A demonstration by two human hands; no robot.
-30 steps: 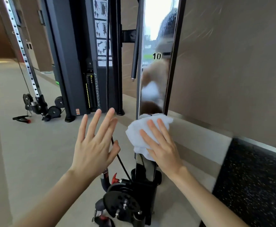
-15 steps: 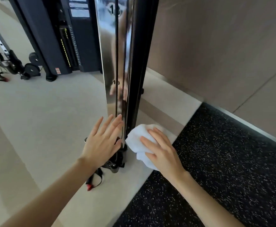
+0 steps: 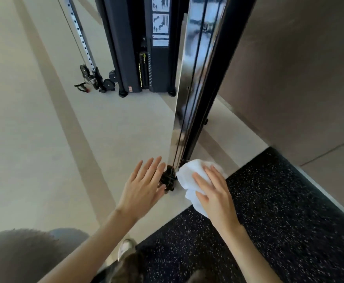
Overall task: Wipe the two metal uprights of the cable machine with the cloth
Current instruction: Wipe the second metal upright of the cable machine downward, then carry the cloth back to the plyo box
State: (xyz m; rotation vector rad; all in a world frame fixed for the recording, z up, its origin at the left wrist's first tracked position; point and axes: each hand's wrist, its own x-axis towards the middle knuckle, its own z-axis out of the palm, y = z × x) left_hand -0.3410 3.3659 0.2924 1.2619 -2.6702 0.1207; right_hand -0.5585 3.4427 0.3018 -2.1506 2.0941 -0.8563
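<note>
Pressing the cloth [image 3: 189, 176] flat under the right hand [image 3: 214, 193] at the foot of the shiny upright [image 3: 195, 78] — long way running up and away from both hands — with the left hand [image 3: 144, 186] spread wide beside, holding nothing.

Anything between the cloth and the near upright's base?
Nothing visible. The right hand presses the white cloth against the foot of the shiny metal upright. A black pulley block sits at that foot just left of the cloth, beside the open left hand, not between cloth and metal.
</note>
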